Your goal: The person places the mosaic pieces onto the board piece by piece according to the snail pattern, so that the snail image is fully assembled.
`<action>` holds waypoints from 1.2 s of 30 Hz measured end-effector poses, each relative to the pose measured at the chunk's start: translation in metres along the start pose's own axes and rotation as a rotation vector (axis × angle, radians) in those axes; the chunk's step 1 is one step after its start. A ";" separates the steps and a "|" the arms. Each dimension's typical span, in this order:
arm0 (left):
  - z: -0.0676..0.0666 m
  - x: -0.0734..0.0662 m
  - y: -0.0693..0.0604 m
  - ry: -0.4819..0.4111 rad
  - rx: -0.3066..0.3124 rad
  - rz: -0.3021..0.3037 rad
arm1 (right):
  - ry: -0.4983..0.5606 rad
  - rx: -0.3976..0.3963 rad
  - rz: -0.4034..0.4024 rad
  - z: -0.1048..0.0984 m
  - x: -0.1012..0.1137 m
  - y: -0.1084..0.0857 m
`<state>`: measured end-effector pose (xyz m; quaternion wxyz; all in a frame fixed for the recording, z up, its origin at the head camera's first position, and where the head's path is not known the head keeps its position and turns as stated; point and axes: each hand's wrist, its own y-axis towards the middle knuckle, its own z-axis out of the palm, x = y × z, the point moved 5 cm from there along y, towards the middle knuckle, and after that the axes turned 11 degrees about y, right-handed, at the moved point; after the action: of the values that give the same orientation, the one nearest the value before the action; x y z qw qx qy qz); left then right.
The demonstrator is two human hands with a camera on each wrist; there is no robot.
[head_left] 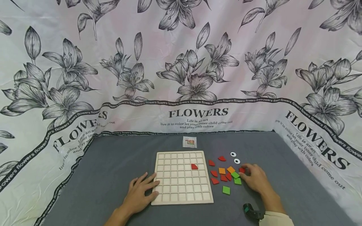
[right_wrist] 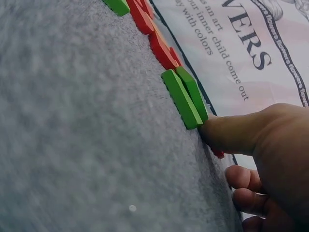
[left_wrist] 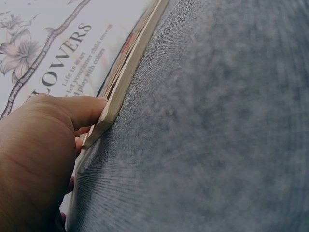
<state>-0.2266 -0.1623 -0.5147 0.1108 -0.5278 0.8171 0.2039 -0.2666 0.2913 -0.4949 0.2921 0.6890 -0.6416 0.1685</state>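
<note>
Left hand (head_left: 138, 195) spread over edge of pale wooden grid board (head_left: 181, 181) at nine o'clock, likely to stop sliding. Flat red quarter-circle piece (head_left: 194, 166) sits in grid, two o'clock from middle. Right hand (head_left: 256, 179), three o'clock of board, touches half-hidden flat red piece (head_left: 242, 170); cannot tell if pinched. Small printed card (head_left: 189, 142) at twelve o'clock, likely for easy looking.

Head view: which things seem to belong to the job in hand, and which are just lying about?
Seemingly part of the job:
grid board, touched by the left hand
red piece on the board
another red piece at the right hand
green pieces, orange pieces, other red pieces
white round pieces
printed card, probably

Apparently just around:
flower-printed cloth
grey table
dark strap by the sleeve
</note>
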 end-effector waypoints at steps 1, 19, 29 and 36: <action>0.000 0.000 0.000 0.001 0.002 -0.002 | 0.001 -0.004 0.002 0.000 0.000 0.000; -0.003 0.001 0.005 -0.005 0.002 0.002 | 0.160 -0.322 -0.150 -0.028 0.036 -0.005; -0.003 0.000 0.000 -0.007 -0.002 -0.009 | 0.235 -0.436 -0.345 -0.058 0.106 -0.025; -0.001 -0.002 -0.001 -0.007 -0.003 -0.001 | 0.329 -0.462 -0.559 -0.070 0.152 -0.040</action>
<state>-0.2250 -0.1609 -0.5132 0.1129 -0.5278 0.8160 0.2069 -0.1987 0.2152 -0.3559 0.5728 0.7171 -0.3949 0.0419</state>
